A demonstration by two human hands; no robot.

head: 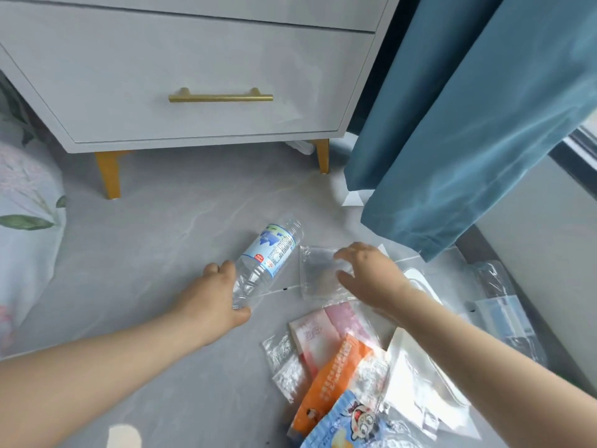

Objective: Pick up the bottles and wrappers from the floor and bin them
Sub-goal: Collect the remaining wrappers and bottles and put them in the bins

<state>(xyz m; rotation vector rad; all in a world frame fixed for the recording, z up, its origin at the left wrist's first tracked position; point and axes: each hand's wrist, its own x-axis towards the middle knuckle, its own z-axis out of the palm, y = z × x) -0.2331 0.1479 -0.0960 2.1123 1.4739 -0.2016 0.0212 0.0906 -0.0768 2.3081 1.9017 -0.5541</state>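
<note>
A clear plastic bottle (268, 257) with a blue and white label lies on its side on the grey floor. My left hand (216, 292) grips its lower end, thumb under it and fingers over it. My right hand (368, 273) is over a clear plastic wrapper (318, 274) just right of the bottle, its fingers curled at the wrapper's top edge and thumb on its right side. Nearer me lies a pile of wrappers: a pink one (326, 331), an orange one (332, 379), a blue cartoon one (349, 425) and several clear ones (286, 367).
A grey nightstand (193, 76) with a gold handle and gold legs stands ahead. A teal curtain (468, 124) hangs at the right, above more clear plastic (504, 305). Floral bedding (26, 221) is at the left. No bin is in view.
</note>
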